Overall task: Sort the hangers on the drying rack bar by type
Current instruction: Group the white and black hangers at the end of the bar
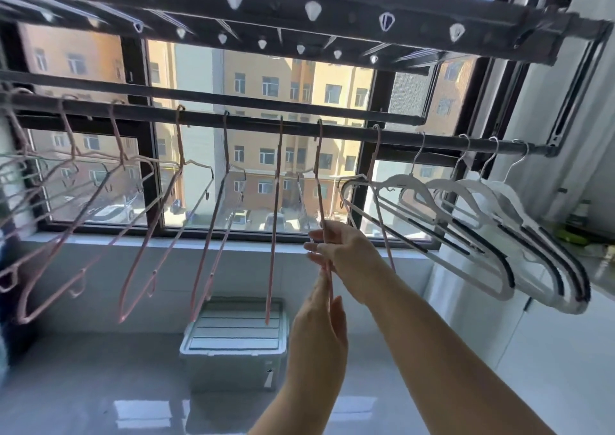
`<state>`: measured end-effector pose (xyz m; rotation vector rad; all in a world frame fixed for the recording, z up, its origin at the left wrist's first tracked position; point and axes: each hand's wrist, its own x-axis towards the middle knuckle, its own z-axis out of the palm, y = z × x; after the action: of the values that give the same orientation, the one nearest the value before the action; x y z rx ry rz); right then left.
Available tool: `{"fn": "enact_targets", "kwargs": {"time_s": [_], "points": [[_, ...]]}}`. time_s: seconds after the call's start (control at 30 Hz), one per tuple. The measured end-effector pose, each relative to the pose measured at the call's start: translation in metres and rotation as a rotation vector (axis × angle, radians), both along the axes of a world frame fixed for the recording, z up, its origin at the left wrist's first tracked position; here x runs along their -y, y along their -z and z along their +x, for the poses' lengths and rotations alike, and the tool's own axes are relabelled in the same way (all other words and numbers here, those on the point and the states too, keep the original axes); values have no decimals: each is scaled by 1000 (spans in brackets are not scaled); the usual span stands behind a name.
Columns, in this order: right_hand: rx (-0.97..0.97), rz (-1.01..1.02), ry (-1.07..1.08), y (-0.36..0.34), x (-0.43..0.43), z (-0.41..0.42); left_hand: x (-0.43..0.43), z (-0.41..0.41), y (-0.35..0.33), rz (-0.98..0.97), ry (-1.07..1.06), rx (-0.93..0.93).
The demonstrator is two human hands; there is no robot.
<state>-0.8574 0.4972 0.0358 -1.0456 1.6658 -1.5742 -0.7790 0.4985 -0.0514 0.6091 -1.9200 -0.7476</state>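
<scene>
Hangers of two kinds share the drying rack bar that crosses the frame in front of the window: slim pink hangers spread from the left edge through the centre, and broad white hangers with dark non-slip strips bunched at the right end. Just right of centre, one pink hanger hangs edge-on with its hook over the bar, one more pink one between it and the white group. The right hand, reaching in from the lower right, pinches this hanger partway down between thumb and loosely spread fingers, so most of it, hook included, rises above the grip and only a short stretch drops below. The left hand comes up from beneath with fingers nearly straight against the bottom end; I cannot tell whether it pinches the hanger or only steadies it. It looks very light, thin and a little springy, likely to swing or twist on its hook if pulled from low down. A hold nearer the neck, close under the bar, would probably give better control when lifting or sliding it. The white ones look stiffer and bulkier, and their shoulders overlap, so they may snag on one another.
</scene>
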Motion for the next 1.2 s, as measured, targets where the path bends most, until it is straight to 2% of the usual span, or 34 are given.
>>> {"fn": "enact_targets", "kwargs": {"time_s": [0.1,0.27,0.5,0.7,0.77,0.83,0.9,0.97,1.07,1.2], "points": [[131,-72,-11,1,1,-1,1,0,1,1,9,-14],[173,-115,45,8,-2,-7,-4,-4,2,6,63,-12],[171,-163,86,9,-5,-20,-7,-12,-2,9,106,-7],[133,-120,112,13,-10,-24,-9,-10,-2,37,148,28],[7,-50,169,13,-14,-21,-8,0,-1,33,156,37],[-301,57,317,6,-18,-14,-8,13,-3,-28,136,1],[-568,31,445,-2,-17,-4,-2,24,-6,-144,65,-100],[-732,-44,466,-8,-12,12,7,34,-10,-200,-19,-217],[-807,-41,338,-8,5,35,24,49,-20,-150,-90,-265],[-632,76,197,1,27,52,42,62,-15,-57,-69,-95]]}}
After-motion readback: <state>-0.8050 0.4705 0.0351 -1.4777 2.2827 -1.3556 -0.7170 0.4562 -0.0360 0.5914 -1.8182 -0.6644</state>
